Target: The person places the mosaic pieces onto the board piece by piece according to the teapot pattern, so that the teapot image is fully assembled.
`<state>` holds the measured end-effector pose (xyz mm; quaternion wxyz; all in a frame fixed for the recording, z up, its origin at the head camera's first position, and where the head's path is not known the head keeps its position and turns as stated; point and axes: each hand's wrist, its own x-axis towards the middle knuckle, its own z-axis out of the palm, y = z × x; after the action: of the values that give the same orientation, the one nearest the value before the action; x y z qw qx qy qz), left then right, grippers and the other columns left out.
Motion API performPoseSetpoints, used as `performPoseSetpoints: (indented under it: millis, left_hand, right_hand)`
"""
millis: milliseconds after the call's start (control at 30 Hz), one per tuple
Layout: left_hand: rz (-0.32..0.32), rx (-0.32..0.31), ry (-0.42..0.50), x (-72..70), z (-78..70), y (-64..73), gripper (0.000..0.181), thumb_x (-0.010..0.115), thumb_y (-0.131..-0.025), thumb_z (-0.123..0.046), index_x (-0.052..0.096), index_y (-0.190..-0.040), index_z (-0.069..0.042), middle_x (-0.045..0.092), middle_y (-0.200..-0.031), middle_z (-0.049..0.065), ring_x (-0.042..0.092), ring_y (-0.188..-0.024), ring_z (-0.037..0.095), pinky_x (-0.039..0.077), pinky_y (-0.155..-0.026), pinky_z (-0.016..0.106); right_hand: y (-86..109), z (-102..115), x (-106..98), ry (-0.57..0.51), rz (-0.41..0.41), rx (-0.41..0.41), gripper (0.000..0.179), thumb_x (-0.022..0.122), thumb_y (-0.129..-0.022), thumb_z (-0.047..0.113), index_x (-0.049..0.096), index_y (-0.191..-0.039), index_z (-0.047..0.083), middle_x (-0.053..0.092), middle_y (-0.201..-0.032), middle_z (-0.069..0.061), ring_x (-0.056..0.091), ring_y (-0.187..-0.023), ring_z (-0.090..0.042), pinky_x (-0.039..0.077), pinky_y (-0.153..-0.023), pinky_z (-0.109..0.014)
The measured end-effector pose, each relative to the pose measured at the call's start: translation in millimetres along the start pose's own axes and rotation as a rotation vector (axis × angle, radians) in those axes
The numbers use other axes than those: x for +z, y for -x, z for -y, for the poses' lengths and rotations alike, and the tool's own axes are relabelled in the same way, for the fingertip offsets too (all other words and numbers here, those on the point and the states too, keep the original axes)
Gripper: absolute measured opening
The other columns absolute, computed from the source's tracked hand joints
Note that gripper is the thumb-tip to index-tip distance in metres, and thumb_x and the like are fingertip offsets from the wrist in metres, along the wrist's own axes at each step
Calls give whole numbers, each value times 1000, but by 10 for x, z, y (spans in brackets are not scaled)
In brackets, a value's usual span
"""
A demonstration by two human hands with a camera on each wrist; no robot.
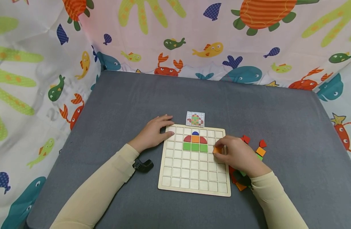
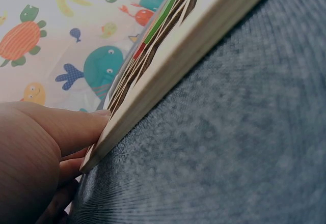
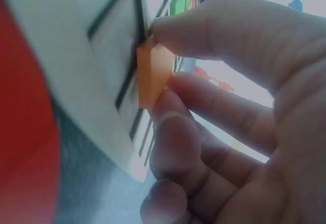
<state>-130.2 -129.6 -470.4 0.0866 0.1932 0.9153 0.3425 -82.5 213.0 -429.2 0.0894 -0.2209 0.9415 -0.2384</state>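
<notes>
A wooden grid board point(image 1: 186, 183) lies on the grey-covered table. Its upper cells hold a blue half-round piece point(image 1: 195, 133), an orange square point(image 1: 195, 139) between two red rounded pieces point(image 1: 188, 138), and a row of green squares point(image 1: 195, 147). My left hand point(image 1: 153, 133) grips the board's far left corner, thumb on the rim and fingers around the corner. Between thumb and fingertips, my right hand point(image 1: 235, 152) pinches an orange square tile point(image 3: 155, 74), tilted over the board's right-hand cells. A small picture card point(image 1: 195, 119) at the board's far edge shows a coloured pattern on a grid.
Right of the board, partly under the right hand and forearm, lie loose pieces: red ones point(image 1: 262, 143), an orange tile point(image 1: 260, 151), a green one point(image 1: 259, 156) and others. A printed sea-animal curtain point(image 1: 186, 60) borders the table at the back and sides.
</notes>
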Motion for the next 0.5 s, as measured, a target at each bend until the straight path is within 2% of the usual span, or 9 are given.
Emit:
performPoseSetpoints:
  millis: [267,500]
  left_hand:
    - [1,1,7,-1,0,-10,48,71,-103,-34,64,-146,-13,45,-165,4,30,-159,24,20,-133,51]
    - [3,0,8,-11,5,-6,49,71,-103,-34,64,-146,-13,44,-165,4,30,-159,23,19,-133,51]
  right_hand:
    - [-19,111,61,14,2,-35,12,83,-87,18,79,-97,13,70,-91,4,54,-71,-9,51,-61,-25]
    - [-37,209,107,18,7,-138,10,84,-87,14,78,-95,13,69,-89,5,53,-72,-8,50,-60,-22]
